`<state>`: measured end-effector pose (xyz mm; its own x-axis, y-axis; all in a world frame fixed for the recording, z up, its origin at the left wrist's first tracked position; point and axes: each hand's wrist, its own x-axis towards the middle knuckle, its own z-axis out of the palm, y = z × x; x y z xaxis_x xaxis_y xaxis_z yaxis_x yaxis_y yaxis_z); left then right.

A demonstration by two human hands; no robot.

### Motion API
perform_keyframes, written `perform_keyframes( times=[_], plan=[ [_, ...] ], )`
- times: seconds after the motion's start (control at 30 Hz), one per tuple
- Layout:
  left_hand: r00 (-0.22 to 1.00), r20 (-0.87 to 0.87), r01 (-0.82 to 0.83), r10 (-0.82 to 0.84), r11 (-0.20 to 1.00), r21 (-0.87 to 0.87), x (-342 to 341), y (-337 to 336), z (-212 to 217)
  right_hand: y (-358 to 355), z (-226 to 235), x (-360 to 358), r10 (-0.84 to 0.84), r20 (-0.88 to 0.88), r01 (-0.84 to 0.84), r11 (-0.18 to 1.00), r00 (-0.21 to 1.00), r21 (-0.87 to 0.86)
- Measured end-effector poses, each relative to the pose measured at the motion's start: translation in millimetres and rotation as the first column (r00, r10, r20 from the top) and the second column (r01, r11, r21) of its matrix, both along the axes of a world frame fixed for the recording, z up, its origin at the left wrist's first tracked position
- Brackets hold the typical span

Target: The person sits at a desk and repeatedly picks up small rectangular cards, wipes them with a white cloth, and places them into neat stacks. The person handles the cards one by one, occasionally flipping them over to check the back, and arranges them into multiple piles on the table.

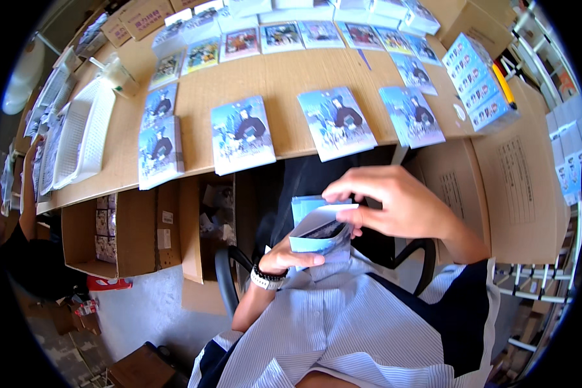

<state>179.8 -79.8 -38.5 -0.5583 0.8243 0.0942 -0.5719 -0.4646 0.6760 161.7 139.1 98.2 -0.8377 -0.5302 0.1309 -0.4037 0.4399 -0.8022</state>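
My left hand [284, 257] holds a small stack of blue printed cards [320, 246] in front of my body, its thumb lying across the near edge. My right hand [388, 202] comes in from the right, thumb and fingertips pinching the edge of a card [323, 218] that shows a pale side and stands lifted away from the others. Just beyond my hands, four piles of matching blue cards with a dark-clothed figure line the table's near edge: the far-left pile [158, 152], a second pile [242, 134], a third pile [336, 123] and a right pile [412, 116].
Behind the piles is a row of other picture cards [281, 37] with white stacks. A white basket [87, 132] and a drink cup [118, 77] stand left, blue-white boxes [478, 84] right. Open cartons [136, 233] sit under the table. Another person's arm [29, 187] is far left.
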Motion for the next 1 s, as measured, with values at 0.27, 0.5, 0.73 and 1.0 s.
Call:
perform_keyframes(
  times=[0.27,0.5,0.73,1.0],
  plan=[
    [0.993,-0.021,-0.120,0.119,0.992,-0.027,3.8,-8.5,-18.7,-9.4,1.4,-24.2,0.042,0.205,-0.069,0.990,0.978,0.125],
    [0.653,-0.715,-0.633,0.251,0.699,-0.333,-2.2,12.8,-5.2,18.2,-3.1,-198.9,-0.244,-0.165,0.222,0.965,0.956,-0.137],
    [0.276,-0.948,-0.833,-0.161,0.452,-0.320,11.1,16.7,-18.6,40.6,-88.9,-368.1,-0.331,0.050,0.335,0.937,0.942,-0.100],
    [0.273,-0.921,-0.884,-0.279,0.305,-0.355,6.9,15.6,-25.6,6.8,-117.6,-390.7,-0.444,-0.239,0.480,0.869,0.863,0.120]
  ],
)
